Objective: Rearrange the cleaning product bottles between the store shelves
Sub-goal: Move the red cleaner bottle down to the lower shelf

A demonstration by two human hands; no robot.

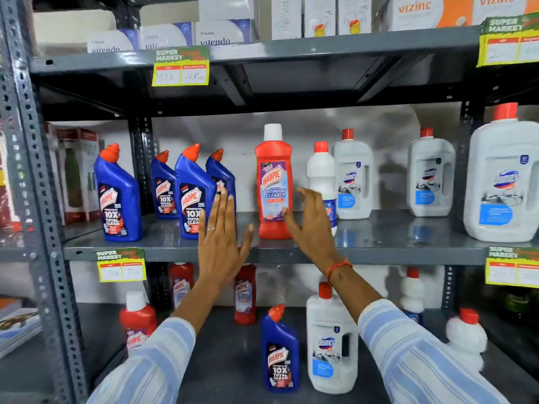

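Risk is centred on the red Harpic bathroom cleaner bottle (273,182), which stands upright on the middle shelf (379,249) between both hands and is held by neither. The right hand (309,220) is spread open, its thumb touching or just beside the bottle's lower label, at the bottle's 4 o'clock. The left hand (221,237) is flat and open with fingers together, near the bottle at its 8 o'clock, with nothing gripped.

A tall, narrow bottle on a smooth painted metal shelf is judged easy to tip; a push from one side alone could topple it toward the blue Harpic bottles (195,191) at 9 o'clock or the small white bottle (320,176) at 3 o'clock. A knock-on fall along the row could follow, since the blue ones are crowded. Anything pushed over the front edge would drop onto the lower shelf (227,345), where a blue bottle (280,351) and a white Domex jug (331,345) stand at 6 o'clock.

The shelving is seen to be grey slotted-angle steel, glossy enough to mirror the bottles. Yellow price tags (121,265) are clipped to the shelf fronts. Boxed goods (215,33) are stacked on the top shelf at 12 o'clock, against a pale wall.
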